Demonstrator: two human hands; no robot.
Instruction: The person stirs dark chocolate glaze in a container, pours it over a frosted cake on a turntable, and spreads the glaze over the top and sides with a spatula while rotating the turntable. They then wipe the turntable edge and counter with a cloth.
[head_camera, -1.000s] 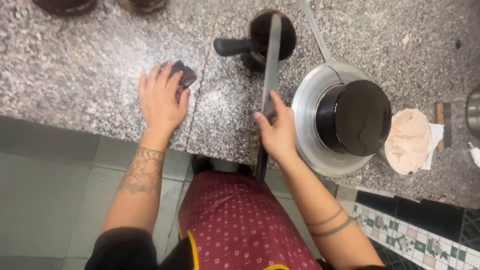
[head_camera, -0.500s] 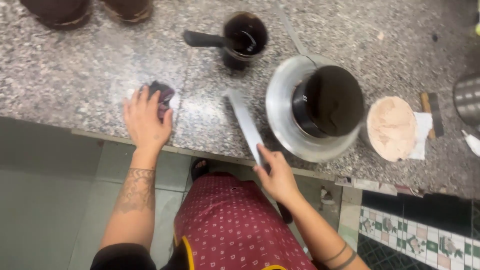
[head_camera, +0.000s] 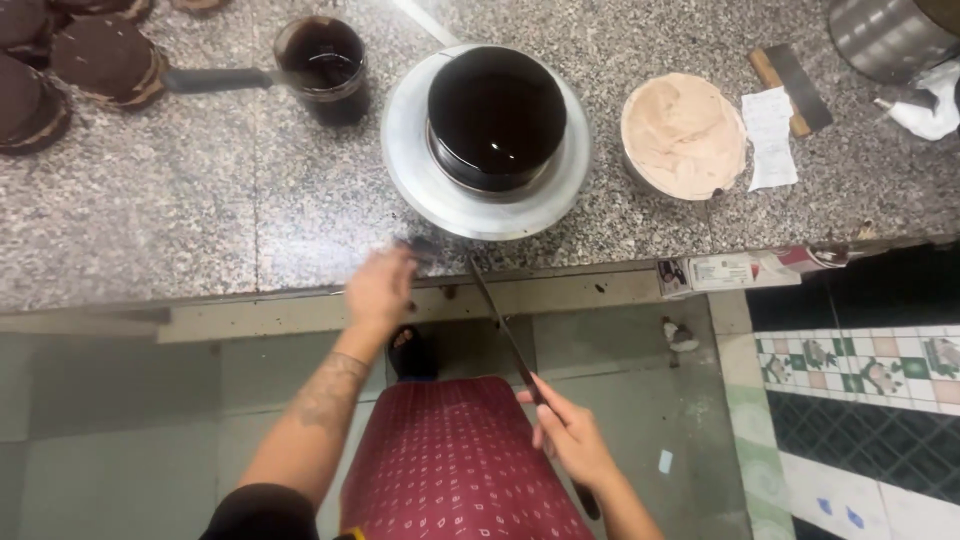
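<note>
My right hand grips the handle of a long flat spatula, held low in front of my red apron, its blade angled up toward the counter edge. My left hand is at the counter's front edge, blurred, with a small dark cloth-like thing at its fingertips next to the blade tip. Just beyond sits a round cake with glossy dark chocolate glaze on a metal turntable.
A granite counter holds a dark cup of chocolate with a handle, brown cake layers at far left, a bowl of beige cream, a paper slip, a scraper and a metal pot. Patterned tiles lie at right.
Both hands pulled back toward the counter's front edge; the spatula came off the counter and now hangs low in my right hand. The view shifted left and closer to the cake.
</note>
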